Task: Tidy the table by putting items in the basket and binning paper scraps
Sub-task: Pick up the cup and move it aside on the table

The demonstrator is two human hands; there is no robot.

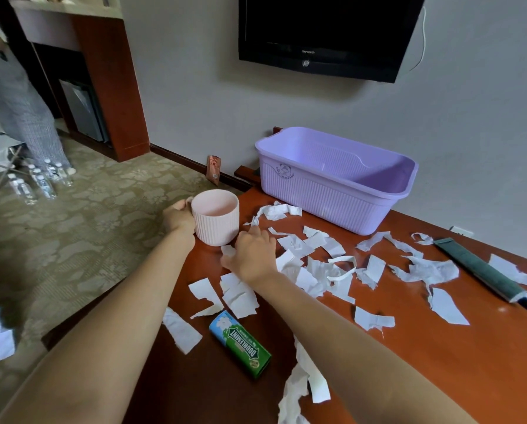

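Pink ribbed mug (216, 217) at table (439, 362) corner is being gripped by left hand (178, 217), fingers clamped at its handle, likely for transfer to empty lilac basket (332, 182). Right hand (251, 255) is being rested on paper scraps (314, 264); finger state unclear.

**A hotel room, by the look of it**

You're at a long red-brown counter (439, 347) set against a plain wall, under a wall-mounted television (323, 32). To your left, patterned carpet (81, 221), a minibar fridge (83, 110) built into wood cabinetry, and water bottles (39, 182) on the floor.
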